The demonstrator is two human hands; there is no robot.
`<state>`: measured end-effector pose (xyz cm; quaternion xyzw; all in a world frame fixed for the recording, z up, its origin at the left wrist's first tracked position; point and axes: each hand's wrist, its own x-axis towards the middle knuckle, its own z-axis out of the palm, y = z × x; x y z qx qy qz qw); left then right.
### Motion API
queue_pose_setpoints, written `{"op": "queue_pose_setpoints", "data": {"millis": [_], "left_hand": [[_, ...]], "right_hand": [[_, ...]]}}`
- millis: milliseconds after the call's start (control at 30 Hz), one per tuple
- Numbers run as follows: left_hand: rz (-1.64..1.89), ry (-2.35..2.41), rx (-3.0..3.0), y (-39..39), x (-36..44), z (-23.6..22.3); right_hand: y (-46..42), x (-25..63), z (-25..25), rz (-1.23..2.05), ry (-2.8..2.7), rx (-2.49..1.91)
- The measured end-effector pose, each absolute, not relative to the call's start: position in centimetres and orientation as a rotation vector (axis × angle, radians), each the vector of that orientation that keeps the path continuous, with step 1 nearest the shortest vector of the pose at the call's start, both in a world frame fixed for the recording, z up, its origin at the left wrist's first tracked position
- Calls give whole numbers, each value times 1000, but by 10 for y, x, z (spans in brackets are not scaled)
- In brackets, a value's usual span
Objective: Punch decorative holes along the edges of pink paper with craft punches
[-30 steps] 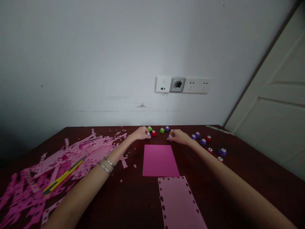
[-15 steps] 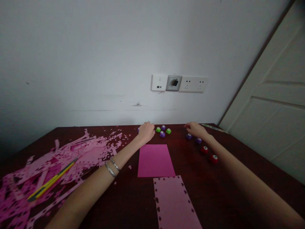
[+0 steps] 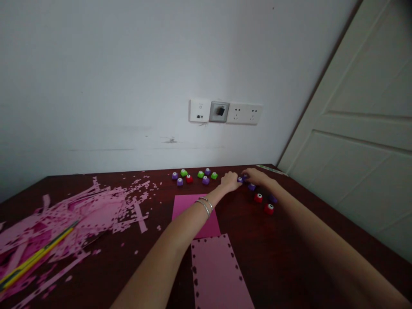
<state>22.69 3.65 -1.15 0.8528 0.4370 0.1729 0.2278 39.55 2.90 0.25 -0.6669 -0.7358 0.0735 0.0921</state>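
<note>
Fingers of the left hand (image 3: 229, 181) are curled beside one purple punch (image 3: 240, 180); another purple punch (image 3: 245, 176) lies at the right hand's (image 3: 256, 176) fingertips. Neither grip can be told; knocks are best avoided by light, low handling.

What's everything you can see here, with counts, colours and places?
Purple eye-topped pieces: at least eight, four centre-left, four by the hands and right arm
Green eye-topped pieces: three, far side, centre-left
Red eye-topped pieces: three, one centre-left, two right
Bright sheet: one, deep pink, centre, under the left forearm
Punched sheet: one, pale pink, nearer
Paper scraps: uncounted, pinks, left
Slim tool: one, yellow and dark, on the scraps
Strip: one, pale green, far right edge
Table: one, dark red-brown, below
Wall plates: three, two white, one grey, on the wall
Wall: one, whitish, behind
Door: one, whitish, right
Bracelets: two, silvery, left wrist
Left hand: one, at a purple piece
Right hand: one, at another
</note>
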Motion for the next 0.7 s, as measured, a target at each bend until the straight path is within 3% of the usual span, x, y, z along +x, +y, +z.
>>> {"op": "queue_pose_setpoints", "data": {"millis": [100, 267, 367, 533, 700], "left_hand": [[509, 1078, 2045, 44, 211, -8], [546, 558, 1155, 53, 159, 9], [564, 418, 973, 52, 130, 18], [583, 489, 1117, 49, 103, 25], [415, 887, 1875, 48, 79, 26]], "right_hand": [[24, 397, 4, 371, -2006, -1882], [1, 382, 17, 968, -1584, -1529], [-10, 364, 27, 1129, -1532, -1294], [-10, 335, 36, 1153, -1546, -1215], [5, 315, 29, 1112, -1626, -1448]]}}
